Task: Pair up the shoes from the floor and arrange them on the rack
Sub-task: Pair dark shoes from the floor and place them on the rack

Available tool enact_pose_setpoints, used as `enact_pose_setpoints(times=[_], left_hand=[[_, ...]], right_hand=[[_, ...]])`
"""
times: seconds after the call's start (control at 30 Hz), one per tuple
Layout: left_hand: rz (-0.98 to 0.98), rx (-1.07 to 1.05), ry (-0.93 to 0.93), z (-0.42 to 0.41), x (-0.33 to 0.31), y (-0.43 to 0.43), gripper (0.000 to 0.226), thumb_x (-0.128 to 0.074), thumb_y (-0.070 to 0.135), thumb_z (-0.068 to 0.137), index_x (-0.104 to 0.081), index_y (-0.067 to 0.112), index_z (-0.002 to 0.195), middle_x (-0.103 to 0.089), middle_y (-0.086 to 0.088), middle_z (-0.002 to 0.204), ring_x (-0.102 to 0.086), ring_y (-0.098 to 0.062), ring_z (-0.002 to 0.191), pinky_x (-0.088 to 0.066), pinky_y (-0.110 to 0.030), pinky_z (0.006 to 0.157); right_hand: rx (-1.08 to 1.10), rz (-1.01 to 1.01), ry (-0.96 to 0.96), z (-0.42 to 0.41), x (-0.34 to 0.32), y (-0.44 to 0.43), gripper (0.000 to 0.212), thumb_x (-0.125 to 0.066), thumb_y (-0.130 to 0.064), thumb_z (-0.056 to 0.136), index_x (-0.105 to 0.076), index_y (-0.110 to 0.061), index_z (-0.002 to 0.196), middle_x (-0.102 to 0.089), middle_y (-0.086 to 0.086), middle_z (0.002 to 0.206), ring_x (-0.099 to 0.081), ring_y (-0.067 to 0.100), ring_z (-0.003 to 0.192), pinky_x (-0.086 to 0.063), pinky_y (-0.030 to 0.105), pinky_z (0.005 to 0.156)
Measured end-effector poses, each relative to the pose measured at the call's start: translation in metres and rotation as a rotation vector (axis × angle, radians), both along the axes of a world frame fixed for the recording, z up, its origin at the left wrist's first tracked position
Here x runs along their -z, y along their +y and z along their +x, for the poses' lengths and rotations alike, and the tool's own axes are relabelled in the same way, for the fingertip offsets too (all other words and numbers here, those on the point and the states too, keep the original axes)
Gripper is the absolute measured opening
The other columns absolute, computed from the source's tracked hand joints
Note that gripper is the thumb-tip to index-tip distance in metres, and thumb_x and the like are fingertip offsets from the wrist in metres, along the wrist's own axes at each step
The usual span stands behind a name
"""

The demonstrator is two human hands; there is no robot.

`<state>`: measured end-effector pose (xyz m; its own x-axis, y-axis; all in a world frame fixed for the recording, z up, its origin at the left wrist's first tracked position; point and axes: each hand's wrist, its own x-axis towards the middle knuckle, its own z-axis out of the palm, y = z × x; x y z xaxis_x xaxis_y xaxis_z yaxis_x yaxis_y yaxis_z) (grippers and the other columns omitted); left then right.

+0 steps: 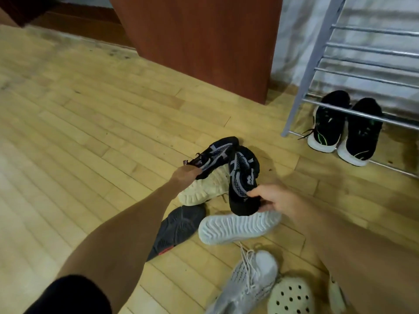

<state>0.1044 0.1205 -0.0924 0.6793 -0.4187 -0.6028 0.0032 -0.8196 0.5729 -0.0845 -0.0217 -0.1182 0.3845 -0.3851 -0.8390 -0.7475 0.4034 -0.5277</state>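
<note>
Near the middle of the frame, your left hand (184, 173) grips one black and grey shoe (217, 152), and your right hand (275, 198) grips its twin (242, 175). At the upper right, a black pair (328, 125) sits low on the rack (297, 109)

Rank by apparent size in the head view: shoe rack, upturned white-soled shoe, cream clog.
1. Shoe rack, cropped by the frame.
2. Upturned white-soled shoe.
3. Cream clog, cropped at the bottom edge, so less sure.
</note>
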Motion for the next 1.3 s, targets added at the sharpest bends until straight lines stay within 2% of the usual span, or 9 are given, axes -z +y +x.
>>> enact_pose_setpoints(times=[0.07,0.2,0.37,0.47,0.6,0.77,0.97,1.2,1.3], left_hand=[[0.079,0.159,-0.131,0.011,0.017,-0.010,0.031,-0.055,0.030,0.090,-0.060,0.024,0.120,-0.052,0.001,0.115,-0.057,-0.019,0.095,-0.044,-0.025,0.077],[0.291,0.371,-0.330,0.035,0.067,-0.029,0.062,-0.050,0.035,0.083,-0.040,0.020,0.142,-0.041,-0.012,0.142,-0.045,-0.035,0.125,-0.041,-0.044,0.104],[0.375,0.207,-0.288,0.053,0.084,-0.063,0.042,-0.041,0.032,0.093,-0.052,0.007,0.124,-0.057,-0.020,0.121,-0.056,-0.036,0.108,-0.047,-0.037,0.080],[0.513,0.312,-0.337,0.053,0.092,-0.064,0.043,-0.037,0.028,0.095,-0.044,0.005,0.131,-0.052,-0.021,0.125,-0.050,-0.037,0.114,-0.047,-0.041,0.089],[0.644,0.439,-0.454,0.060,0.089,-0.058,0.039,-0.039,0.022,0.097,-0.049,-0.002,0.126,-0.041,-0.023,0.128,-0.040,-0.037,0.117,-0.041,-0.041,0.092],[0.618,0.458,-0.372,0.070,0.073,-0.052,0.043,-0.047,0.025,0.095,-0.046,0.007,0.134,-0.039,-0.021,0.131,-0.043,-0.035,0.115,-0.042,-0.040,0.089],[0.533,0.440,-0.302,0.058,0.036,-0.056,0.040,-0.058,0.012,0.086,-0.052,0.009,0.125,-0.057,-0.012,0.100,-0.062,-0.028,0.075,-0.057,-0.036,0.069],[0.479,0.312,-0.261,0.036,-0.017,-0.032,0.035,-0.069,0.016,0.080,-0.060,-0.003,0.108,-0.064,-0.016,0.106,-0.065,-0.033,0.094,-0.059,-0.042,0.078],[0.313,0.127,-0.046,0.017,-0.047,-0.017,0.019,-0.068,0.010,0.083,-0.054,0.000,0.093,-0.055,-0.014,0.094,-0.055,-0.029,0.082,-0.049,-0.035,0.065]], right_hand=[[-0.020,0.027,0.018,-0.003,0.018,-0.010,0.039,-0.074,-0.011,0.080,-0.061,-0.005,0.116,-0.069,0.012,0.106,-0.068,0.024,0.087,-0.056,0.030,0.058],[-0.044,0.105,0.004,-0.020,0.043,-0.021,0.029,-0.072,-0.010,0.082,-0.065,-0.003,0.110,-0.071,0.012,0.104,-0.070,0.026,0.092,-0.060,0.036,0.071],[-0.105,0.101,-0.047,-0.026,0.056,-0.034,0.027,-0.065,-0.012,0.086,-0.065,0.000,0.110,-0.071,0.014,0.101,-0.070,0.027,0.090,-0.060,0.038,0.078],[-0.174,0.103,-0.052,-0.025,0.053,-0.034,0.035,-0.072,-0.025,0.084,-0.063,-0.006,0.112,-0.070,0.010,0.107,-0.068,0.025,0.093,-0.059,0.036,0.075],[-0.231,0.142,-0.047,-0.029,0.053,-0.030,0.051,-0.077,-0.034,0.079,-0.062,-0.004,0.118,-0.069,0.013,0.112,-0.068,0.027,0.097,-0.060,0.038,0.078],[-0.205,0.114,-0.106,-0.034,0.053,-0.027,0.052,-0.075,-0.036,0.080,-0.063,0.001,0.115,-0.071,0.015,0.104,-0.071,0.028,0.091,-0.061,0.038,0.078],[-0.125,0.052,-0.082,-0.033,0.039,-0.029,0.043,-0.073,-0.027,0.083,-0.064,0.002,0.114,-0.071,0.016,0.105,-0.071,0.030,0.091,-0.060,0.044,0.080],[-0.128,-0.127,0.064,-0.041,-0.020,-0.024,0.041,-0.078,-0.020,0.077,-0.063,-0.004,0.112,-0.072,0.011,0.101,-0.071,0.025,0.079,-0.061,0.032,0.058],[-0.096,-0.101,0.049,-0.050,-0.066,-0.014,0.043,-0.067,-0.016,0.088,-0.056,-0.002,0.127,-0.064,0.014,0.125,-0.065,0.031,0.108,-0.056,0.041,0.091]])
